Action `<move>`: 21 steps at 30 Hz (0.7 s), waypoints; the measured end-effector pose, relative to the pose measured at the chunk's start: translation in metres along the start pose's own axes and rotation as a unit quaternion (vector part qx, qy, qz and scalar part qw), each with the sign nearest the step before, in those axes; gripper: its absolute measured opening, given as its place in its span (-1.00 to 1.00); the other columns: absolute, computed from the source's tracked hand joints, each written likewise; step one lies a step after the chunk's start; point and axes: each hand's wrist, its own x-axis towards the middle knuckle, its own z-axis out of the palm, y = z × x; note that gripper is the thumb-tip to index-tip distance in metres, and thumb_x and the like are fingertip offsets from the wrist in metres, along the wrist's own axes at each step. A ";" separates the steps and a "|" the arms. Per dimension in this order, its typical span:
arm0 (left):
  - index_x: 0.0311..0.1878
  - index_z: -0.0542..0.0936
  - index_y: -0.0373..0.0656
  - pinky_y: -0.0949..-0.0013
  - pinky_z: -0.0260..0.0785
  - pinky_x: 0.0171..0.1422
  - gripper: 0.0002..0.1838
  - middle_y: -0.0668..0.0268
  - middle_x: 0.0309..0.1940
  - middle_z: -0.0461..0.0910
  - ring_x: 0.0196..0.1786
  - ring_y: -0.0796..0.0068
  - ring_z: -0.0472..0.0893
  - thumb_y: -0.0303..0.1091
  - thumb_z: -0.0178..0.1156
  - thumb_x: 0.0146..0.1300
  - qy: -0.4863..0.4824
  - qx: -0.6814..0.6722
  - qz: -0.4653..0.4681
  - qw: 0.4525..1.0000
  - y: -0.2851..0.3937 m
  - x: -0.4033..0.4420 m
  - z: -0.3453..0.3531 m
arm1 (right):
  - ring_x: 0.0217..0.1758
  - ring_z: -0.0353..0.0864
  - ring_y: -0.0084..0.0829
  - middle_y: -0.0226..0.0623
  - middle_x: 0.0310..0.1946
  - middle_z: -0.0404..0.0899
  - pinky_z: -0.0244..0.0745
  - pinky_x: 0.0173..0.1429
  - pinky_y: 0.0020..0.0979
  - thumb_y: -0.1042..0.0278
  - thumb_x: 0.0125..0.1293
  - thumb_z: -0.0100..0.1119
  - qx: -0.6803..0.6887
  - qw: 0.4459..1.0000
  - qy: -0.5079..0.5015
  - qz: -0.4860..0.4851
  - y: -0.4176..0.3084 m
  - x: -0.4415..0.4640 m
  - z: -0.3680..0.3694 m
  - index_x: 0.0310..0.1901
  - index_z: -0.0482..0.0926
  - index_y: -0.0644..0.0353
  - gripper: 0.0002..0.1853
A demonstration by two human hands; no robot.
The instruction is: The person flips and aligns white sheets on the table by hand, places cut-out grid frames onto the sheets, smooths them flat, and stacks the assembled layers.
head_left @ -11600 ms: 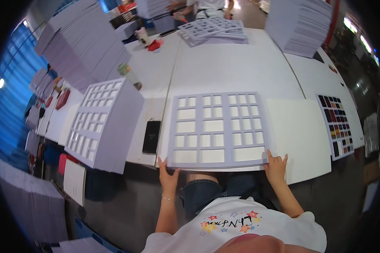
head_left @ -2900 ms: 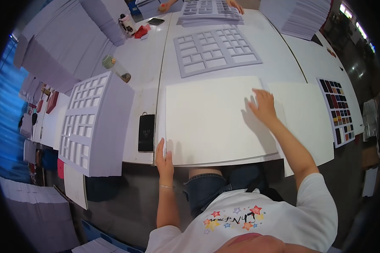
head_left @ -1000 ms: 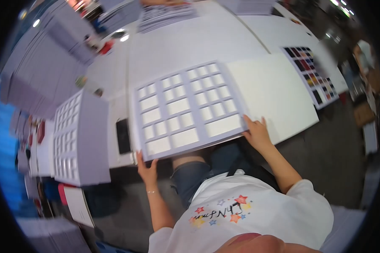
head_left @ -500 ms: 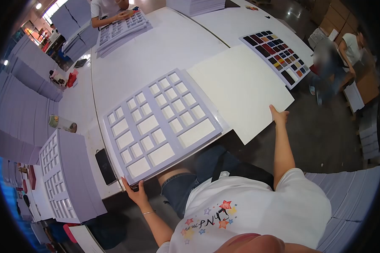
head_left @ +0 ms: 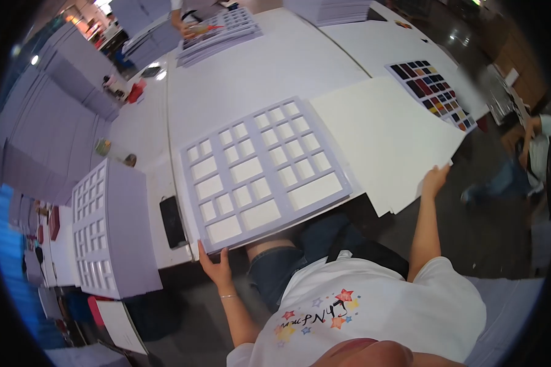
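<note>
A lavender panel (head_left: 226, 174) with rectangular cut-outs lies on the white table, white showing through its openings. My left hand (head_left: 215, 267) is at its near left corner, thumb and fingers apart, the fingertips at the edge. To the right, my right hand (head_left: 434, 181) grips the near right edge of a large cream-white sheet (head_left: 386, 134). That sheet's corner is lifted and curves upward, and a second sheet edge shows beneath it. Beyond the sheet lies a board of coloured swatches (head_left: 431, 88), its near end partly covered by the sheet.
A black phone (head_left: 173, 221) lies left of the panel. A tall stack of cut-out panels (head_left: 128, 232) stands farther left, with a bottle (head_left: 113, 151) behind it. Across the table, a person's hand (head_left: 187, 29) is over another panel stack (head_left: 220, 46). Another person (head_left: 536, 153) bends at the right.
My view has shifted, so the table appears farther right. The sheet's right corner has risen with my right hand. My left hand's fingers show more openly. The person at right bends lower.
</note>
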 end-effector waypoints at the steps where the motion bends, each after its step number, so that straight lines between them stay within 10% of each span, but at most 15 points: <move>1: 0.26 0.25 -0.29 0.29 0.08 0.32 -0.22 0.05 0.19 0.31 0.24 0.18 0.30 -0.44 0.36 -0.07 0.000 0.001 -0.013 1.000 0.001 0.000 0.000 | 0.01 0.46 -0.12 0.02 -0.01 0.44 0.32 0.14 -0.26 0.51 0.23 -0.01 0.106 0.991 0.055 -0.065 0.027 0.013 0.015 0.11 0.27 0.41 -0.59; 6: 0.24 0.25 -0.29 0.26 0.09 0.32 -0.20 0.03 0.19 0.30 0.24 0.15 0.29 -0.40 0.38 -0.12 -0.009 -0.036 -0.018 0.999 -0.003 0.002 -0.001 | -0.01 0.47 -0.23 -0.11 0.01 0.42 0.43 0.06 -0.23 0.58 0.24 -0.08 0.502 0.854 -0.062 0.122 0.038 0.018 0.025 0.10 0.29 0.30 -0.64; 21: 0.30 0.20 -0.16 0.33 0.26 0.20 -0.16 0.09 0.08 0.42 0.13 0.27 0.43 -0.43 0.38 -0.09 0.066 -0.139 -0.054 0.987 0.010 0.003 -0.002 | 0.06 0.43 -0.33 -0.20 0.03 0.40 0.38 0.17 -0.30 0.50 0.31 -0.05 0.453 0.698 -0.552 0.053 -0.145 -0.067 0.138 0.13 0.25 0.25 -0.64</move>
